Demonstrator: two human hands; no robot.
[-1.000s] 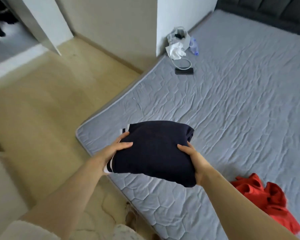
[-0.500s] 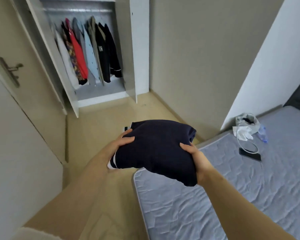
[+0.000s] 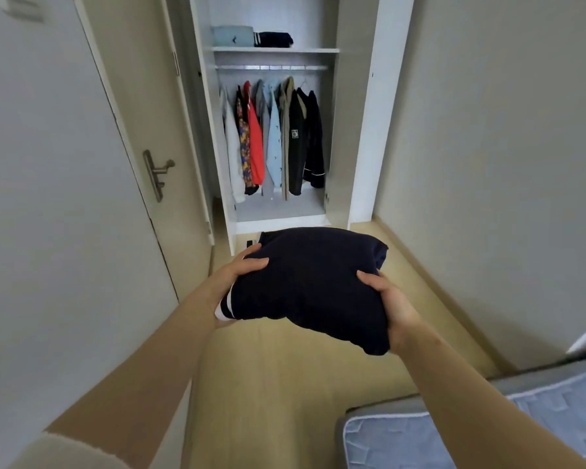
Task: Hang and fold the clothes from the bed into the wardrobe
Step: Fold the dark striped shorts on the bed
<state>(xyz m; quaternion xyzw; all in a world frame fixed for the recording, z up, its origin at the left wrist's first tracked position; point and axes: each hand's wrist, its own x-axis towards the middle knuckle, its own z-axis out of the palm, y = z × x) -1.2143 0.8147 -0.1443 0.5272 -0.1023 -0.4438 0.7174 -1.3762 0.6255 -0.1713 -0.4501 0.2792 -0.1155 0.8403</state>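
Folded navy garment is held in mid-air above the floor, facing the open wardrobe. Left hand grips its left edge, thumb on top; right hand grips the right edge. Fingers beneath are hidden. Bed corner is cut off lower right. Shelf items are indistinct.

Open floor to wardrobe; bed corner right.
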